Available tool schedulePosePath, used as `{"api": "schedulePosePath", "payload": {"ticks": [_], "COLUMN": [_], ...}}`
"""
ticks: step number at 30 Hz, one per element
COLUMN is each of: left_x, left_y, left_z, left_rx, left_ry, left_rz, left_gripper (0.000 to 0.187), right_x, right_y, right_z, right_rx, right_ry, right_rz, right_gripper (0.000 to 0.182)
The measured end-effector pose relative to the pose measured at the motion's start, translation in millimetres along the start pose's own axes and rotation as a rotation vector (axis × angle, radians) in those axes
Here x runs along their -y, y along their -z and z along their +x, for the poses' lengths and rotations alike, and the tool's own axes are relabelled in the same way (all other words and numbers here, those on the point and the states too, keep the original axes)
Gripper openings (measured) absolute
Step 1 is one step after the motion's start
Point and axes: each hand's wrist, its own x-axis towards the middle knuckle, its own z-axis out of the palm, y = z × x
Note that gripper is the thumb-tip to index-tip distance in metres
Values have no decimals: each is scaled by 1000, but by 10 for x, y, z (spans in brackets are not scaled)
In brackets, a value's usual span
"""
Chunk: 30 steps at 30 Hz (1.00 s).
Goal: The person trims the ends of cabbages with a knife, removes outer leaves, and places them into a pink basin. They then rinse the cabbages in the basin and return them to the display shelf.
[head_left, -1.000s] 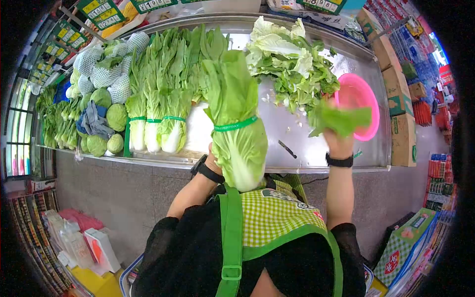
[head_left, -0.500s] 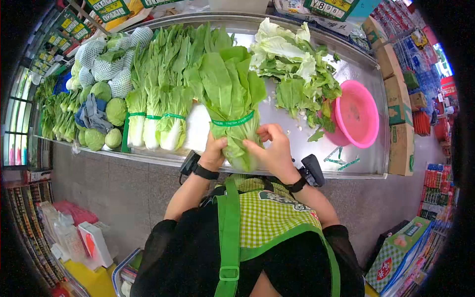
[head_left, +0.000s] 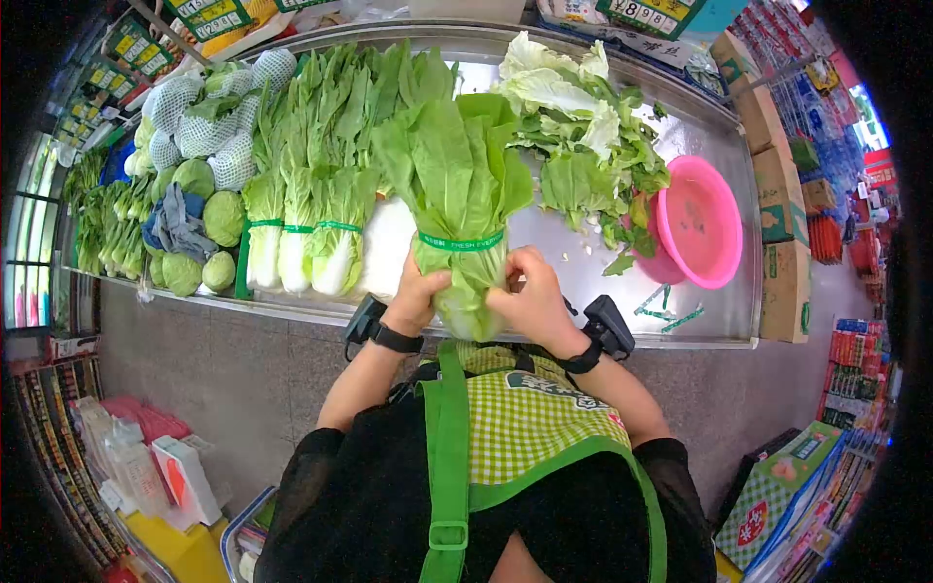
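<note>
A leafy green cabbage (head_left: 452, 175) with a green printed band (head_left: 461, 242) around its middle stands leaves away from me, its pale base near the table's front edge. My left hand (head_left: 416, 296) is wrapped round its left side, thumb on the stalks. On the right, my right hand (head_left: 533, 303) presses its thumb against the lower stalks, its other fingers curled. Left of it, several banded cabbages (head_left: 335, 255) lie side by side. Loose torn leaves (head_left: 583, 175) are heaped to the right, beside a pink basin (head_left: 700, 223).
The metal table (head_left: 622, 325) runs across in front of me. Green band scraps (head_left: 671, 313) lie near its front right. Round cabbages (head_left: 224, 218), a grey-blue cloth (head_left: 180, 223) and net-wrapped produce (head_left: 209, 131) are at the left. Cardboard boxes (head_left: 785, 291) stand beyond the right edge.
The banded cabbage has turned slightly and shifted a little to the right in my hands. My right hand's fingers have curled in closer against its base.
</note>
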Motion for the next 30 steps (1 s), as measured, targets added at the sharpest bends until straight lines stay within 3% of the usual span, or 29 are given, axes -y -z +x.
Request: {"api": "schedulePosePath", "payload": {"ticks": [7,10,12,15,18,23,26,28,29,30], "left_x": [39,134,187,224,217,46,-16,33,124,105], "left_y": [38,139,172,220,284,370,234,181,195,164], "left_z": [24,38,29,27,22,17,-18,-11,35,33], "left_rx": [62,23,65,-74,-192,-156,-85,-54,1,40], "left_ry": [58,159,100,101,85,21,-17,18,-47,16], "left_rz": [-27,-183,-228,-310,-489,-606,-609,-570,-186,-342], "left_gripper": [80,73,68,64,64,75,81,86,86,86], "right_x": [-41,6,100,64,26,-194,-270,-204,-157,-73], "right_y": [56,94,110,133,192,352,449,584,647,685], "right_z": [-30,-54,-55,-123,-275,-452,-427,-314,-248,-202], "right_rx": [79,107,53,-33,-145,-91,-147,-102,-61,-44], "right_ry": [-60,-119,-140,-23,51,160,-12,-28,-34,-2], "right_rz": [201,419,590,370,443,536,689,769,812,847], "right_gripper": [22,24,24,22,24,20,16,17,17,17]}}
